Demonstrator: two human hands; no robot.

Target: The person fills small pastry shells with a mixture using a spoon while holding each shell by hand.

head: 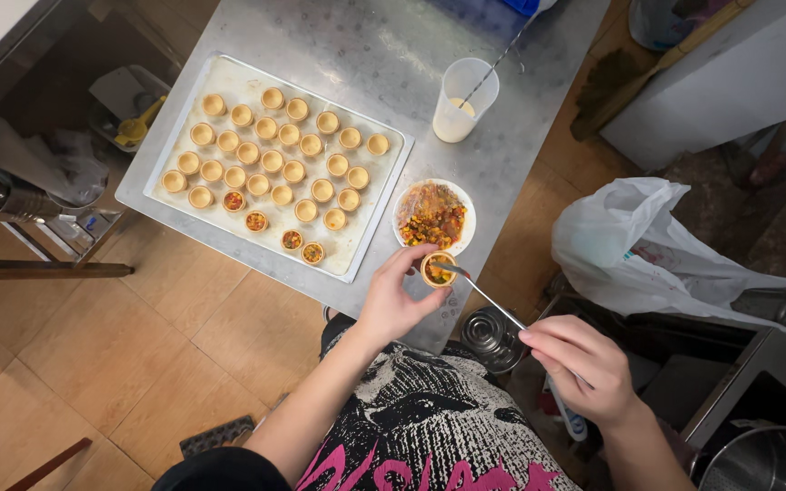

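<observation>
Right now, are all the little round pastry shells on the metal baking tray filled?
No, only a few small round pastry shells at the metal baking tray's near edge hold filling; the rest are empty.

We see a metal table over a tan tiled floor. On it, to the left, lies a baking tray of small empty pastry cups. Farther right stands a clear plastic cup of pale liquid with a long stirrer leaning in it. Right of the table sits a crumpled white plastic bag. At the near right corner a steel pot shows.
</observation>
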